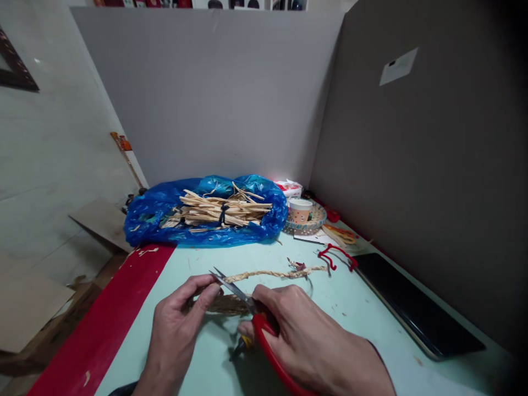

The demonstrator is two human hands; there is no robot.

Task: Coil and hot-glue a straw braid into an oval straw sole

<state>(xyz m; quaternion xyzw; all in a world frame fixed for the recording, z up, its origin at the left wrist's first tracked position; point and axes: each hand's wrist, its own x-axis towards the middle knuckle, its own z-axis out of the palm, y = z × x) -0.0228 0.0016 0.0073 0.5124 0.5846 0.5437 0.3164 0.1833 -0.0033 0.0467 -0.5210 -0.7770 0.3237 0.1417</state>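
Note:
Red-handled scissors (264, 335) are in my right hand (305, 330), with the blades (237, 291) slightly apart. Their tips point up and left, beside the fingertips of my left hand (181, 319). Thumb and forefinger of that hand pinch together at the left end of a braided straw cord (268, 273); the exact grip point is partly hidden. Toward the right, the cord runs above my right knuckles. A brown fibrous piece (226, 304) shows below the blades, partly covered by both hands. Under my right hand lies a dark tool with a yellow part (243, 345), its kind unclear.
Behind my hands, a blue plastic bag (152, 231) bears a tied bundle of straw strips (225, 209). A paper cup (300, 212) stands in a woven basket (315, 223). Rightward lie red wire (330, 248) and a black flat device (412, 302). Grey panels (214, 99) rise behind.

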